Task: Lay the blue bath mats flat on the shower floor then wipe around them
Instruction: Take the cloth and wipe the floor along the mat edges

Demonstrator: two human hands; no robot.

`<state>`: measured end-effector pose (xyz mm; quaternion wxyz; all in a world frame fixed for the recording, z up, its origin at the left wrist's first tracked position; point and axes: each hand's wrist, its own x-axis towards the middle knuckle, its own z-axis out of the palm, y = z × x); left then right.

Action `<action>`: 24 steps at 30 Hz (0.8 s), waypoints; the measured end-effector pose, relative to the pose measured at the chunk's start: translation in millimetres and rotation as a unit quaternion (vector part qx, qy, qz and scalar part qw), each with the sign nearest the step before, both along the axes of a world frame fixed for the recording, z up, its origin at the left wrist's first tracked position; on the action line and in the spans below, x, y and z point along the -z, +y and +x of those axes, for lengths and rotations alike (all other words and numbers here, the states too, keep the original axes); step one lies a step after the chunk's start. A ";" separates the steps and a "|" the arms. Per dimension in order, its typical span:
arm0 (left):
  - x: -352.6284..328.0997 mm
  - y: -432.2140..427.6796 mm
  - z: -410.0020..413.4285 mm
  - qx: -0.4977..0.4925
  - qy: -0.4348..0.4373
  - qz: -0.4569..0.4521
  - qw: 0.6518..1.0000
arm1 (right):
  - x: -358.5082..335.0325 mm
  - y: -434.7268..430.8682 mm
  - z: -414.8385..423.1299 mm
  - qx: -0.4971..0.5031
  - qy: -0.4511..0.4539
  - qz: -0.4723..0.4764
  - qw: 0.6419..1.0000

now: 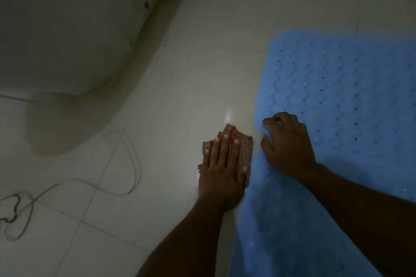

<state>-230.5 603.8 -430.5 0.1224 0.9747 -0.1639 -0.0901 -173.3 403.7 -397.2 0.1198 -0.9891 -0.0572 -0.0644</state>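
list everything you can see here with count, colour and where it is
blue perforated rubber bath mat: one, blue, on the floor at right
red-and-beige checked cloth: one, red and beige, on the floor just left of the mat
thin white cord: one, white, looped on the floor at lower left
white ceramic fixture: one, white, upper left
pale tiled floor: one, off-white, under everything
left hand: one, pressed flat on the cloth
right hand: one, fingers bent, on the mat's left edge

A left hand (221, 167) presses a checked cloth (244, 144) flat on the tiled floor (191, 78); the right hand (289, 144) grips the blue bath mat's (342, 87) edge.
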 end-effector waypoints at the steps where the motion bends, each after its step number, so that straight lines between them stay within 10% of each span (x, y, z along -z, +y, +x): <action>1: -0.4 -6.8 18.2 -0.002 -0.004 0.005 1.000 | 0.2 -5.0 12.8 0.009 -0.005 0.003 1.000; 24: -25.1 -83.5 248.9 0.026 0.073 0.113 0.991 | 36.7 -126.9 164.7 0.128 0.028 -0.084 0.988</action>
